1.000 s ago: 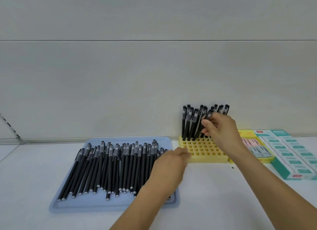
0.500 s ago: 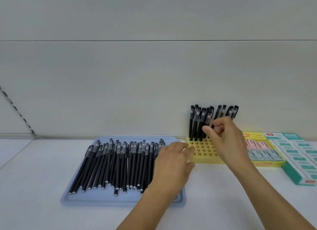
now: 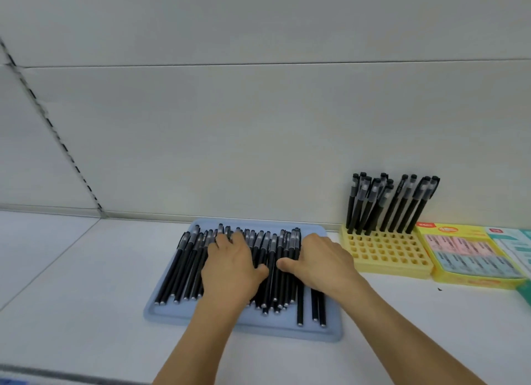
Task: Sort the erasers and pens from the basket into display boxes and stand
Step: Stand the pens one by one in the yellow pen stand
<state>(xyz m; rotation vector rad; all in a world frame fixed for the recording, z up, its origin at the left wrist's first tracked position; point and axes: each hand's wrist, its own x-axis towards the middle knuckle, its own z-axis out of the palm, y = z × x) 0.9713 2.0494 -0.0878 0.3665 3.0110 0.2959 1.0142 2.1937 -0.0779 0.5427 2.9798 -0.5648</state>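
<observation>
Left hand (image 3: 230,267): lies on the loose pens (image 3: 184,267), fingers spread.
Right hand (image 3: 319,261): same, beside it.
Pens: in blue tray (image 3: 330,331).
Stand (image 3: 385,255): right, back rows filled.

A single head-worn wide-angle camera looks forward and down from the person's own standpoint onto a white shelf surface (image 3: 86,269), facing the pale back wall (image 3: 258,126), which fills the upper half of the frame. It sits close: both forearms enter from the bottom edge, and the blue tray (image 3: 172,312) lies near the centre. The yellow pen stand (image 3: 385,255) is right of centre, while the eraser boxes (image 3: 471,258) at the right edge look blurred, probably from lens distortion or head motion.
</observation>
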